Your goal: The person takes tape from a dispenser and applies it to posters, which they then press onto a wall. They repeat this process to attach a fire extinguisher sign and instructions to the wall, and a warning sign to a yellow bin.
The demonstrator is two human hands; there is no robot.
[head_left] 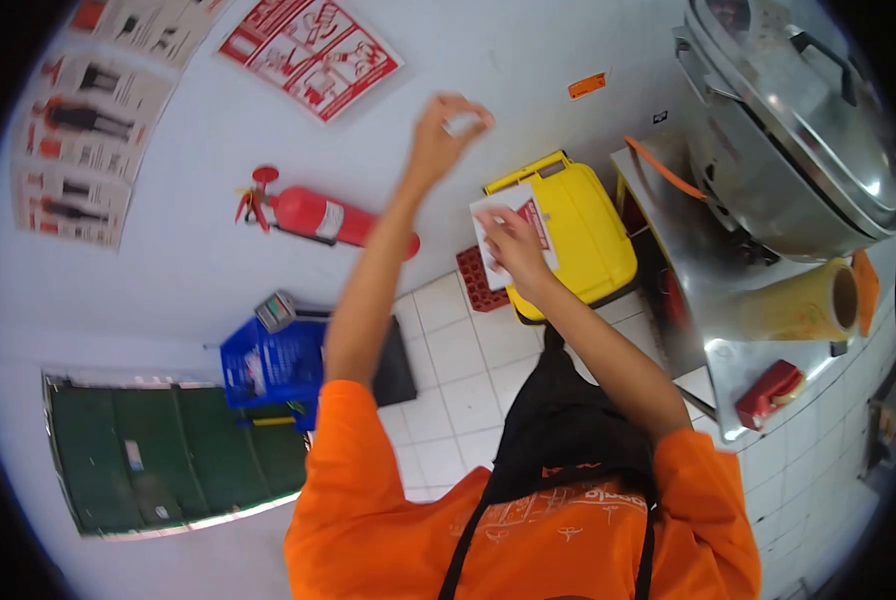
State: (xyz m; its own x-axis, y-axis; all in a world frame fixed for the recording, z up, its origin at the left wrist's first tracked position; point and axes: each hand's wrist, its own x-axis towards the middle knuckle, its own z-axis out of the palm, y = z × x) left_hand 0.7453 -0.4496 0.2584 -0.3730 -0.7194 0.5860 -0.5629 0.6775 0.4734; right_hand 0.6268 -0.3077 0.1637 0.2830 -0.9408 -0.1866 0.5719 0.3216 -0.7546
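Note:
My left hand (450, 135) is raised in front of the white wall, slightly blurred. Its thumb and fingers curl together into a ring with wall visible through the gap. Lower and to the right, my right hand (513, 243) has its fingers bent in toward the thumb; I cannot tell what is in them. Behind that hand, a white sheet with red print (546, 228) overlaps the lid of a yellow bin (593, 235). A red fire extinguisher (328, 216) hangs on the wall beside my left forearm.
To the right, a steel table (713, 285) carries a large metal pot (788, 150), a roll of plastic film (803, 302) and a red tape dispenser (771, 393). Blue crates (268, 355) stand at left. A red-and-white poster (313, 55) is on the wall.

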